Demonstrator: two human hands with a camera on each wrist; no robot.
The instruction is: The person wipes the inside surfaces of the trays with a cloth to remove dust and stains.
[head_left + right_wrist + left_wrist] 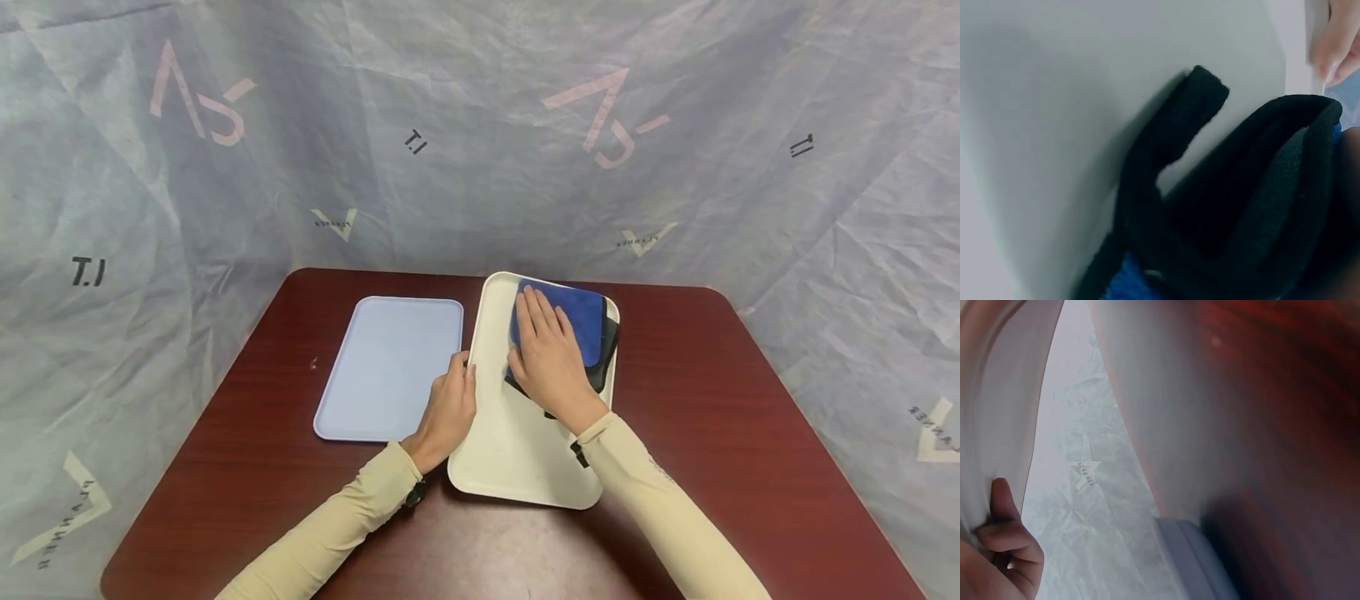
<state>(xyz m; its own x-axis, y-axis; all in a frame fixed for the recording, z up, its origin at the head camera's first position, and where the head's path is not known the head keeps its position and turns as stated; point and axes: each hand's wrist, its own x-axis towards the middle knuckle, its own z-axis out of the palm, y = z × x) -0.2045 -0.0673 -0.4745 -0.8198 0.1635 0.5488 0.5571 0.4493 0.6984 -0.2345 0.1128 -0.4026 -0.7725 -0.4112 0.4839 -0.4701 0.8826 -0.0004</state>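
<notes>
My left hand (448, 410) grips the left rim of a cream-white tray (506, 462), thumb on the rim and fingers curled beneath. In the left wrist view, the curled fingers (1010, 544) press against the pale tray side. On the upper right part of this tray lies a folded blue fabric piece with black edging (585, 312). My right hand (551, 354) lies over it, fingers stretched out on the blue face. The right wrist view shows the fabric's thick black folded edges and a black strap end (1204, 94) over the tray. The palm hides part of the fabric.
A light blue tray (393, 367) lies flat on the dark red table (697, 400), left of the white tray. Shadow shows under the white tray's near edge. Grey printed sheeting (465, 167) hangs behind and on both sides of the table.
</notes>
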